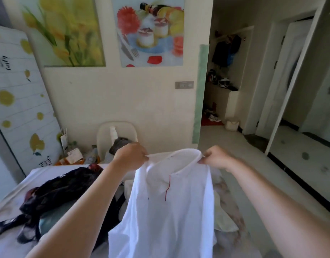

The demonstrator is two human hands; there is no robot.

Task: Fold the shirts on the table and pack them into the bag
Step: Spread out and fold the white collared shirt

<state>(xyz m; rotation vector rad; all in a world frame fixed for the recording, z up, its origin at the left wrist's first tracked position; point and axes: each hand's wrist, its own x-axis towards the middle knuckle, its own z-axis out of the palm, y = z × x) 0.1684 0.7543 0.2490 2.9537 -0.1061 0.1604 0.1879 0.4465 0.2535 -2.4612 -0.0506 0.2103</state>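
Note:
A white polo shirt [171,211] with a thin red line down its placket hangs in the air above the table. My left hand [130,155] pinches the left side of its collar. My right hand [216,157] pinches the right side of the collar. The shirt's lower part drops out of the frame at the bottom. A dark backpack [67,189] with straps lies on the table to the left, partly behind my left forearm. Another pale garment [223,220] lies on the table behind the hanging shirt, mostly hidden.
The table [13,198] has a pale marbled cover. A white chair [104,135] with dark cloth and a bottle stands behind it against the wall. Boxes and a paper bag [73,153] sit on the floor at left. An open doorway [223,81] lies to the right.

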